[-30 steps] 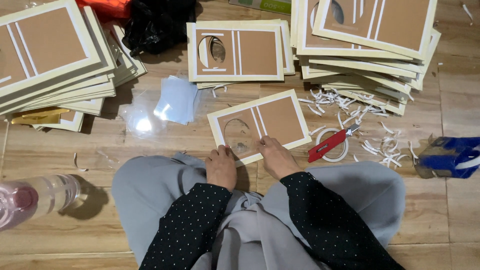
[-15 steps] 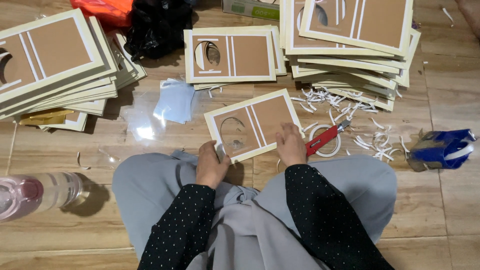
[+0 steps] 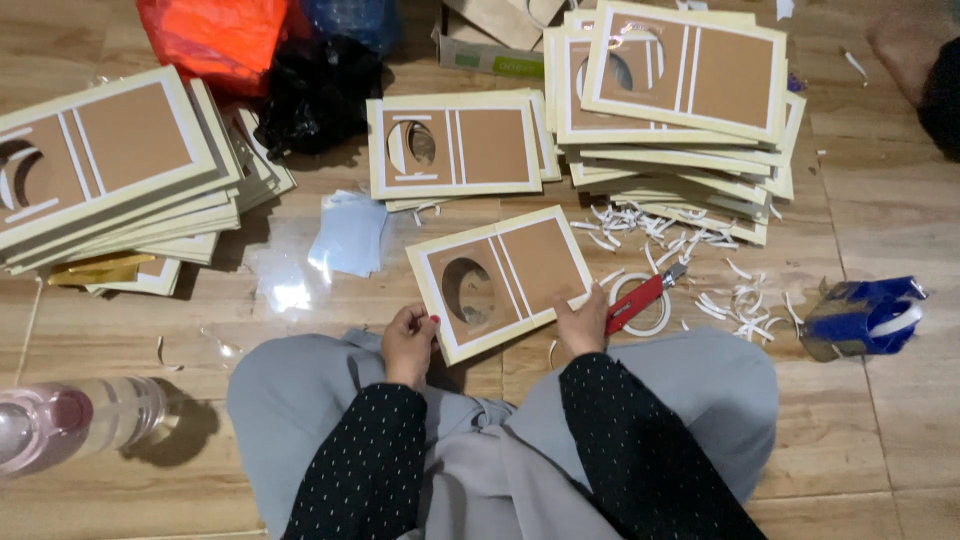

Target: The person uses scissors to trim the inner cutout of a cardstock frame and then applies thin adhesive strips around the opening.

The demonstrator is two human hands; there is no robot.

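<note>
A brown card with a cream border and a round cut-out point(image 3: 505, 278) is tilted up off the wooden floor in front of my knees. My left hand point(image 3: 408, 343) pinches its near left corner. My right hand point(image 3: 582, 322) holds its near right edge and also grips a red utility knife point(image 3: 640, 299), whose blade points up and to the right. Both sleeves are black with white dots, and grey cloth covers my legs.
Stacks of similar cards lie at the left point(image 3: 110, 170), centre back point(image 3: 460, 145) and right back point(image 3: 680, 90). White paper trimmings point(image 3: 690, 250), a white tape ring point(image 3: 655, 315), a blue tape roll point(image 3: 862, 318), clear plastic sheets point(image 3: 345, 235), a bottle point(image 3: 70, 420), and orange point(image 3: 215, 40) and black point(image 3: 315, 95) bags surround me.
My right hand moved right along the card's near edge and picked up the red knife. The card has been raised and shifted slightly; the view has tilted.
</note>
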